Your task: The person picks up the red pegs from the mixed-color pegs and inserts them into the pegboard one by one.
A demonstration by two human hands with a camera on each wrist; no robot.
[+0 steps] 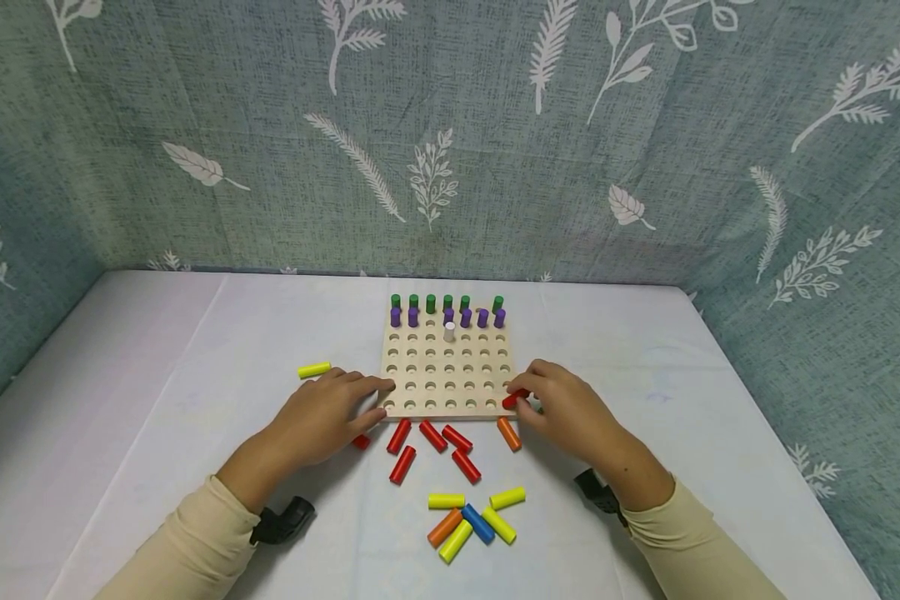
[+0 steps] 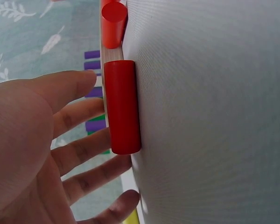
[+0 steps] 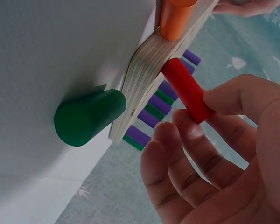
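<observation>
My right hand (image 1: 566, 408) pinches a red peg (image 3: 187, 89) between thumb and fingers. The peg tilts, its lower end at the near right corner of a wooden pegboard (image 1: 448, 411). On the board's left edge rest the fingertips of my left hand (image 1: 322, 417), fingers spread and nothing in the grasp. A loose red peg (image 2: 122, 107) lies just under that hand. Purple pegs (image 1: 466, 318) and green pegs (image 1: 431, 304) stand in the two far rows, each row with a gap, and one white peg (image 1: 449, 332) stands in front of them.
Several red pegs (image 1: 432, 436) and an orange peg (image 1: 508, 434) lie before the board. Nearer are yellow pegs (image 1: 456, 542), a blue peg (image 1: 478, 524) and another orange one. A yellow peg (image 1: 314, 369) lies left; a green peg (image 3: 88, 116) lies beside the board's right edge.
</observation>
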